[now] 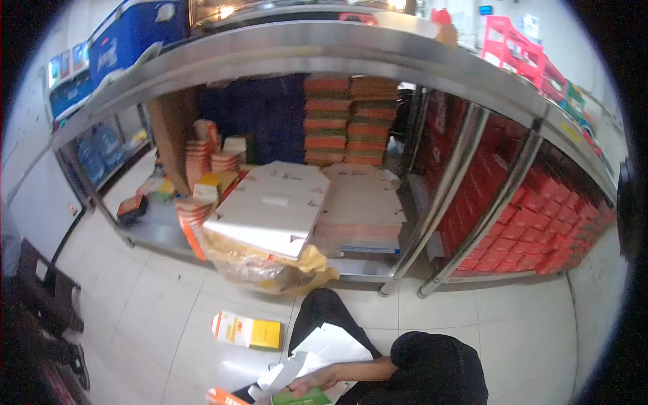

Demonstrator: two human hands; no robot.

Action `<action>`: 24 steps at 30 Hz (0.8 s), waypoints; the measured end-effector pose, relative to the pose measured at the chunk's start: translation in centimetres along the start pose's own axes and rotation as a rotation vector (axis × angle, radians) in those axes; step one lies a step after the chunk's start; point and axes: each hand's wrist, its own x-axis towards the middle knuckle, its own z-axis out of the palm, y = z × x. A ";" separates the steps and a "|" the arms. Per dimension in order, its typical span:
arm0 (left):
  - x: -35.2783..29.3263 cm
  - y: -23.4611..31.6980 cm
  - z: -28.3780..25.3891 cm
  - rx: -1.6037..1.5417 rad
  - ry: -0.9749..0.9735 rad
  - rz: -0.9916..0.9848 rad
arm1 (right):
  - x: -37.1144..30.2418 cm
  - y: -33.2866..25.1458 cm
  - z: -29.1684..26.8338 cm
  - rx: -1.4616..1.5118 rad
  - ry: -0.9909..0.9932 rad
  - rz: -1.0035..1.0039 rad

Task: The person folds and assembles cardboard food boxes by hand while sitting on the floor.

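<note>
One bare right hand [316, 382] of mine grasps a flat green cardboard piece [302, 397] over my black-trousered lap [324, 310], folded white card [334, 345] just beyond; my left hand is out of view. Forward-left of that grip lies a yellow-and-white carton [251, 331], long axis crosswise, on the pale tiled floor [165, 317] before the steel shelf's front edge [368, 275]
</note>
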 end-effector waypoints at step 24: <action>-2.4 3.6 -4.8 -0.271 0.096 0.090 | 6.9 -13.2 -4.4 -1.220 0.877 -0.728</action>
